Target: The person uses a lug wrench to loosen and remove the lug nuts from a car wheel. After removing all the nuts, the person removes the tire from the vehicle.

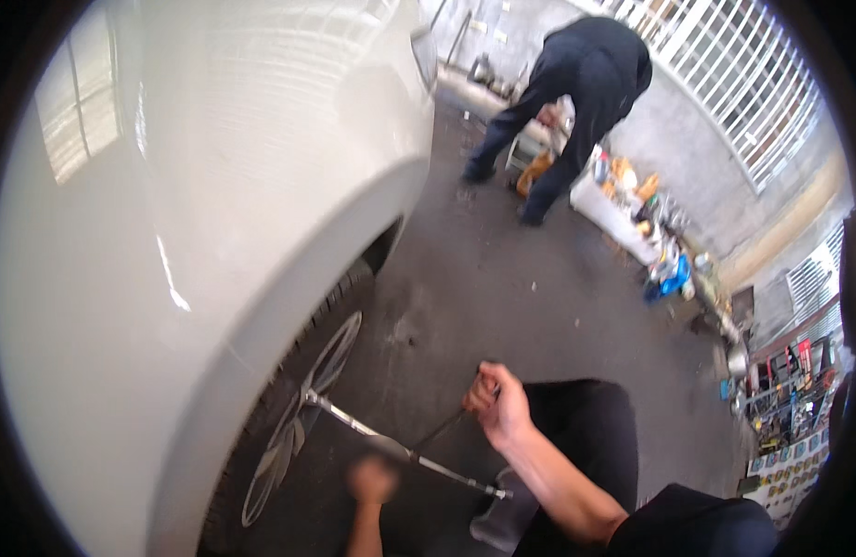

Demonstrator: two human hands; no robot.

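A cross-shaped lug wrench [353,424] reaches from the middle of a car wheel [281,450] out to the right. Its socket end meets the wheel near the hub. My right hand [498,401] is closed around the end of one dark cross arm, to the right of the wheel. Low in the view, my left hand [373,479] is a blur just below the wrench's shaft. Its fingers are smeared, so I cannot tell whether it grips the wrench. The tyre [340,302] sits under the wheel arch of a pale car [233,186].
My dark-clothed knee [585,427] is beside my right forearm. Farther off, a person in dark clothes [590,79] bends over near a wall. Assorted items [637,200] line that wall, below a white window grille [743,74]. Tools hang on a rack [790,399] at the right.
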